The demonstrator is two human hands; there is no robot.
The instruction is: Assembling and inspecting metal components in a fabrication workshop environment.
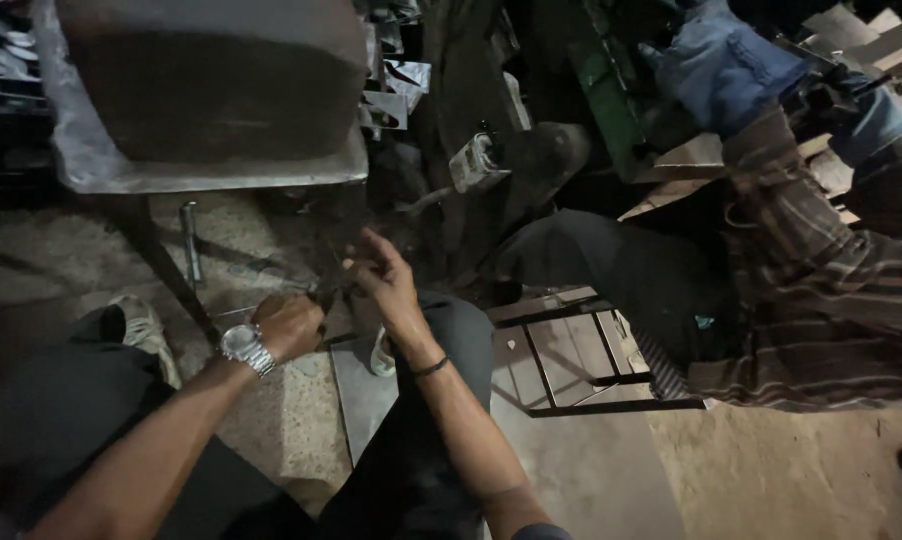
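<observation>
My left hand (289,325), with a metal wristwatch (245,347) on the wrist, is curled into a fist low over the floor, gripping a small dark part that I cannot make out. My right hand (383,283), a thin dark band on its wrist, is just to the right of it with its fingers spread and half bent, touching the same small dark piece between the hands. Both hands sit in front of the dim underside of a metal table (206,172). My knees in dark trousers (441,330) frame them.
A metal rod (189,240) lies on the speckled floor by the table leg (166,270). My pale shoe (143,328) is at left. A welded metal frame (581,360) lies to the right. Another person in a striped garment (821,290) sits at right.
</observation>
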